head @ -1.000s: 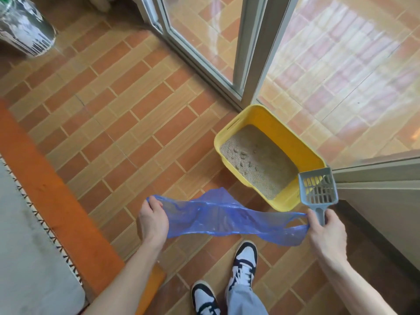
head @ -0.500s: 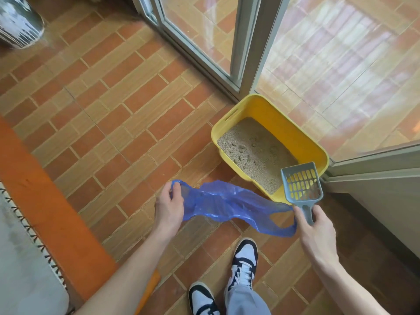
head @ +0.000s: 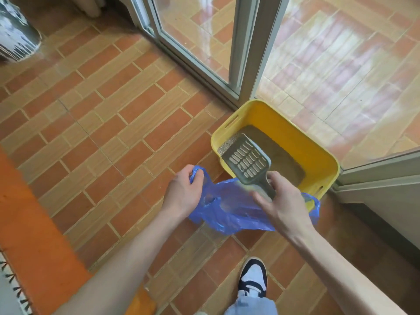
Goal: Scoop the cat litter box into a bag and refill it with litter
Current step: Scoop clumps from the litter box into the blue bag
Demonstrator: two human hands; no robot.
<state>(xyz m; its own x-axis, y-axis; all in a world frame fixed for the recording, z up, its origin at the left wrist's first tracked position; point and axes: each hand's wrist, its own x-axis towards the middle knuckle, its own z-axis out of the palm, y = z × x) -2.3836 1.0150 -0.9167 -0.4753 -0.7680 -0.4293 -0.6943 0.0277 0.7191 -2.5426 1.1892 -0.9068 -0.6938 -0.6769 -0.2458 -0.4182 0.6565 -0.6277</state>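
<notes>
A yellow litter box [head: 318, 155] with sandy litter [head: 272, 151] sits on the tiled floor beside the sliding door frame. My left hand [head: 184, 192] grips one handle of a blue plastic bag [head: 229, 210], which hangs crumpled just in front of the box. My right hand [head: 279, 201] holds the handle of a grey slotted scoop [head: 246, 159]. The scoop's head lies over the near left part of the litter. The bag's other handle sags free by the box's near right corner.
A glass sliding door with a metal frame [head: 243, 53] stands behind the box. A low ledge [head: 386, 201] lies to the right. An orange floor strip [head: 34, 223] and rug edge lie at the left. My shoe [head: 253, 278] is below, and a grey-white container [head: 16, 39] stands far left.
My right hand let the bag's right handle drop and swung the scoop left and forward over the litter. My left hand moved right with the bag, which has bunched up.
</notes>
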